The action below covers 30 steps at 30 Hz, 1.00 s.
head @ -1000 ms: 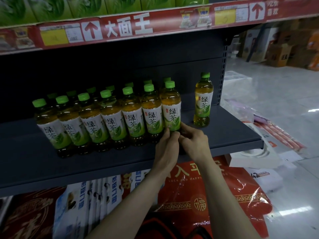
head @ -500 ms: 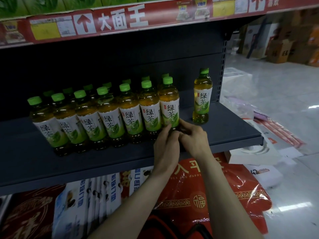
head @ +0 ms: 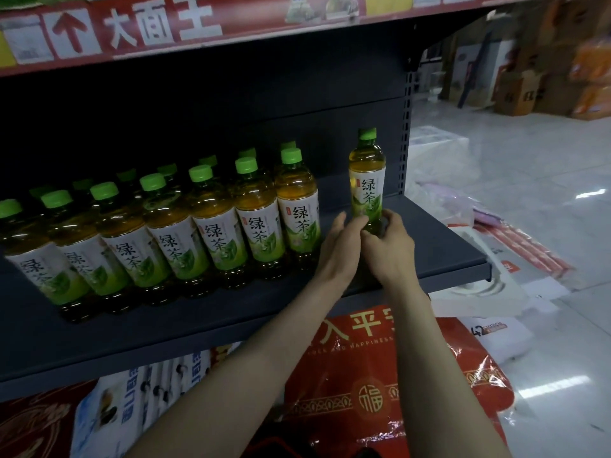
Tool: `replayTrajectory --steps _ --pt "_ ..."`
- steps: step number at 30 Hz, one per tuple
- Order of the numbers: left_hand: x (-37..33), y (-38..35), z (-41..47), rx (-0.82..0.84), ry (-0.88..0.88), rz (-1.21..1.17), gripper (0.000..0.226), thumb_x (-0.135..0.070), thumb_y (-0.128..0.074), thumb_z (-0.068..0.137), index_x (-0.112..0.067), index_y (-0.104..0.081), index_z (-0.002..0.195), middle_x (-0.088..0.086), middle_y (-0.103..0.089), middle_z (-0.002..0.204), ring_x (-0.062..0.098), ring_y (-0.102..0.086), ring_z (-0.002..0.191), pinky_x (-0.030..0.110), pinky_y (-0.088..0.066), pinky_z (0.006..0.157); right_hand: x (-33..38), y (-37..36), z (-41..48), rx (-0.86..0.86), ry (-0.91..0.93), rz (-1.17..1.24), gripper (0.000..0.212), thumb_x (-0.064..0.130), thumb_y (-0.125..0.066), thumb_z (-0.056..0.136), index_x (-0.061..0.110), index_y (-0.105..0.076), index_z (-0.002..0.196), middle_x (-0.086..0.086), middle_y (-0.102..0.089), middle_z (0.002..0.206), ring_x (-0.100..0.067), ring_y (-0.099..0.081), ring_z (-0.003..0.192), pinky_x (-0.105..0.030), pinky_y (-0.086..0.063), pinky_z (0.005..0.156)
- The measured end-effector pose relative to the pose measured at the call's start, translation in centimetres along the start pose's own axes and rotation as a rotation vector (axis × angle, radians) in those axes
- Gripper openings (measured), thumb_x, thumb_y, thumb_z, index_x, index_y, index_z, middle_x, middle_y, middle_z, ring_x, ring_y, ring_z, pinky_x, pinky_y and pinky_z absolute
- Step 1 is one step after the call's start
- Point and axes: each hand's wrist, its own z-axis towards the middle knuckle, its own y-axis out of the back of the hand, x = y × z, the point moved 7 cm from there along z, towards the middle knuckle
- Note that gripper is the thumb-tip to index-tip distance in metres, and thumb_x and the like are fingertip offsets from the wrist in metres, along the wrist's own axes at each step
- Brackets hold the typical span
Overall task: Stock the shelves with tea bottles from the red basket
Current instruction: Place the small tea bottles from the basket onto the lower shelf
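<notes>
bottle: upright on shelf, at the far right end, close to the back panel. green cap on, label facing me. it stands apart from the row, with a clear gap between them

right hand: fingers curled round the bottle's base from the right, gripping it low, under most of the label
left hand: fingers fairly straight and pointing up, thumb tip against the lower label on the bottle's left side. touching, not wrapped round it
the two hands sit just beside each other, forearms crossing the shelf's front edge

row: seven bottles in front, same tea, green caps, labels forward, packed side by side and touching. it runs from the left edge of view to just left of my left hand. a second line of caps shows behind them; can't count those in the dark

strip on the shelf above: red, with white characters and an up arrow; the tags on it are too blurred to read

under the shelf: red bag with gold print, right below my forearms; white-blue packs to its left

right of the shelf: pale glossy floor with white packaging lying on it, cardboard boxes stacked far back
</notes>
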Motion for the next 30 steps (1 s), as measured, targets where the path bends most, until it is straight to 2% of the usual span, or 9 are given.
replayTrajectory --steps 2,4,7,11,17,21,24,27,30 --pt "0.1 -0.5 1.0 0.001 0.007 -0.02 0.056 -0.049 -0.059 0.089 -0.02 -0.059 0.137 0.003 -0.065 0.137 0.021 -0.06 0.129 0.045 -0.043 0.116 -0.2 -0.5 0.5 0.039 0.0 0.018 0.054 0.021 -0.063 0.097 0.018 -0.045 0.148 0.002 -0.058 0.115 -0.014 -0.053 0.103 -0.025 -0.04 0.087" --pt "0.4 -0.9 1.8 0.005 -0.005 -0.062 0.046 -0.039 -0.056 0.095 -0.017 -0.064 0.134 0.004 -0.071 0.128 0.021 -0.066 0.119 0.04 -0.049 0.11 -0.3 -1.1 0.9 0.063 0.008 0.018 0.053 0.025 -0.062 0.098 0.021 -0.043 0.148 0.004 -0.057 0.113 -0.015 -0.054 0.101 -0.027 -0.041 0.086" --pt "1.0 -1.4 2.5 0.012 -0.01 -0.077 0.039 -0.031 -0.052 0.101 -0.018 -0.067 0.135 0.005 -0.073 0.127 0.019 -0.068 0.117 0.034 -0.051 0.103 -0.6 -1.6 1.5 0.07 0.026 -0.007 0.043 0.027 -0.061 0.099 0.025 -0.046 0.138 0.003 -0.058 0.109 -0.017 -0.055 0.098 -0.028 -0.041 0.085" --pt "1.2 -1.5 2.6 0.001 0.001 -0.086 0.041 -0.032 -0.051 0.101 -0.019 -0.069 0.134 0.004 -0.074 0.127 0.018 -0.069 0.115 0.029 -0.052 0.099 -0.7 -1.6 1.9 0.089 0.036 -0.032 0.048 0.018 -0.058 0.099 0.023 -0.044 0.145 0.004 -0.056 0.109 -0.017 -0.052 0.098 -0.027 -0.039 0.085" --pt "1.3 -1.4 1.4 -0.008 0.025 -0.101 0.057 -0.044 -0.051 0.084 -0.018 -0.071 0.132 0.007 -0.074 0.125 0.022 -0.068 0.118 0.039 -0.051 0.108 -0.5 -0.9 1.4 0.109 0.013 -0.093 0.055 0.021 -0.059 0.097 0.019 -0.043 0.15 0.002 -0.055 0.112 -0.017 -0.049 0.099 -0.028 -0.039 0.085" --pt "1.6 -1.0 0.4 -0.013 0.041 -0.106 0.059 -0.048 -0.051 0.08 -0.02 -0.073 0.127 0.009 -0.074 0.123 0.025 -0.068 0.118 0.049 -0.05 0.111 -0.1 -0.3 0.5 0.131 -0.001 -0.175 0.055 0.023 -0.061 0.095 0.016 -0.044 0.147 -0.009 -0.064 0.124 -0.025 -0.057 0.103 -0.031 -0.043 0.085" --pt "1.2 -0.6 -1.4 0.014 0.039 -0.087 0.055 -0.045 -0.05 0.082 -0.02 -0.073 0.125 0.007 -0.076 0.12 0.022 -0.07 0.115 0.046 -0.053 0.108 0.3 0.3 0.0 0.11 0.007 -0.236 0.052 0.027 -0.063 0.093 0.013 -0.048 0.141 -0.016 -0.066 0.128 -0.037 -0.062 0.116 -0.041 -0.052 0.092" --pt "1.2 -0.1 -2.9 0.008 0.032 -0.097 0.056 -0.045 -0.05 0.082 -0.019 -0.072 0.127 0.007 -0.075 0.12 0.02 -0.069 0.115 0.042 -0.053 0.106 0.8 0.4 -0.7 0.112 0.028 -0.281 0.048 0.028 -0.066 0.092 0.012 -0.052 0.136 -0.018 -0.068 0.124 -0.039 -0.064 0.113 -0.05 -0.055 0.095" --pt "1.3 0.7 -4.0 -0.016 0.02 -0.099 0.054 -0.043 -0.054 0.085 -0.015 -0.07 0.129 0.009 -0.073 0.122 0.019 -0.069 0.113 0.036 -0.055 0.098 1.4 0.2 -1.4 0.108 0.064 -0.282 0.045 0.028 -0.068 0.094 0.012 -0.055 0.134 -0.015 -0.071 0.123 -0.036 -0.067 0.111 -0.05 -0.057 0.093"
